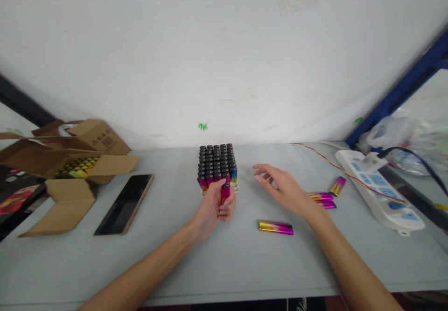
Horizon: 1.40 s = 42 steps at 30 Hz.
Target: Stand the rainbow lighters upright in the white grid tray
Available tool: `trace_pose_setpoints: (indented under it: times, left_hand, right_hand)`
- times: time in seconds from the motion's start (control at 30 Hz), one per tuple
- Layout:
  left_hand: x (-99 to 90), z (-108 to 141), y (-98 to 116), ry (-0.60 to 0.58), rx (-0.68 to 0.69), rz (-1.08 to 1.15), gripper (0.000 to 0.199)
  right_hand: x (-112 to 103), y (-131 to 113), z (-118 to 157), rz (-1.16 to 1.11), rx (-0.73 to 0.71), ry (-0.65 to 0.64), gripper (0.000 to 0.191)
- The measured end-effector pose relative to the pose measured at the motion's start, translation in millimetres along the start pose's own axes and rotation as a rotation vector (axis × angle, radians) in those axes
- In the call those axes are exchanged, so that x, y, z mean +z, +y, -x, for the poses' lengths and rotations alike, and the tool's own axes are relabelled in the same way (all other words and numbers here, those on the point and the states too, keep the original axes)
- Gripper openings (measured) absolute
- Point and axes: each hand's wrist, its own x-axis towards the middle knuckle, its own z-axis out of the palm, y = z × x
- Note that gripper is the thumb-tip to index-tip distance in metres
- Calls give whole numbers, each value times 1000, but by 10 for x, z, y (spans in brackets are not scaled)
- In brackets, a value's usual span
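Observation:
My left hand (213,208) is closed on a purple lighter (225,193) with a black top, held upright at the front of a block of lighters (217,161). Those lighters stand close together in rows, black tops up. To the right of the block, my right hand (280,187) hovers with its fingers apart and nothing in them. A yellow and purple metallic sleeve (276,227) lies on the table between my forearms. Several similar sleeves (324,200) lie beside my right wrist, partly hidden by it.
A black phone (124,204) lies on the grey table (168,255) at left, beside an open cardboard box (72,203) holding yellow items. At right are a white power strip (380,192), a red and yellow wire (327,160) and plastic bags (399,136). A white wall (217,59) stands behind.

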Motion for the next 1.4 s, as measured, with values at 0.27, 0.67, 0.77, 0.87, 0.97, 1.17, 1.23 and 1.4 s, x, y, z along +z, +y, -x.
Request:
trace_pose_setpoints:
  times: [0.27, 0.67, 0.77, 0.87, 0.97, 1.17, 1.23, 1.4]
  left_hand:
    - [-68, -48, -108, 101, -6, -40, 43]
    - [-14, 9, 25, -5, 34, -42, 49]
    - [-62, -6, 14, 0, 38, -31, 44]
    - [-116, -28, -21, 41, 42, -26, 41]
    - [-127, -39, -35, 61, 43, -32, 42]
    - [-45, -20, 71, 42, 161, -152, 53]
    - [-31, 1, 140, 31, 271, -242, 48]
    - [-20, 92, 364, 65, 574, -446, 34]
  right_hand:
    - [-11, 13, 1, 32, -13, 0, 37]
    - [-31, 23, -4, 96, -17, -10, 37]
    - [-27, 39, -4, 86, -20, -19, 36]
    - [-20, 60, 2, 82, -34, -24, 36]
    - [-19, 69, 5, 88, -38, -30, 35]
    - [-28, 67, -2, 86, -31, -25, 35]
    - [-31, 73, -2, 88, -31, -17, 35]
    - [-45, 81, -2, 103, -59, -22, 34]
